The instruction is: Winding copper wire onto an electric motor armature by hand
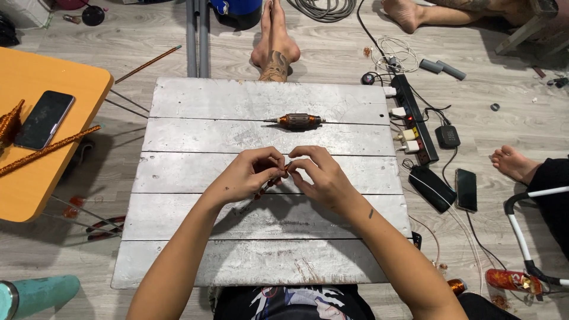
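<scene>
On the far left an orange side table (pixel 35 178) carries a dark phone (pixel 44 120) and a twisted copper-coloured rod (pixel 47 151). In the middle stands the grey plank tabletop (pixel 195 225). Above it the left hand (pixel 246 176) and the right hand (pixel 320 176) are brought close together, fingertips facing, and both pinch a small copper-coloured piece (pixel 287 168) between thumb and first fingers. A thin dark-reddish part hangs down from it under the left hand; what it is exactly I cannot tell. The piece is held just over the tabletop, near its centre, not resting on it. It seems light and thin, probably wire-like and easy to bend, so I think it must be held with the fingertips near its ends, gently. Further from the person, well apart from the hands, a motor armature (pixel 298 121) with copper winding lies on the tabletop. At the right, on the floor, are a black power strip (pixel 418 127) and a second phone (pixel 466 189).
</scene>
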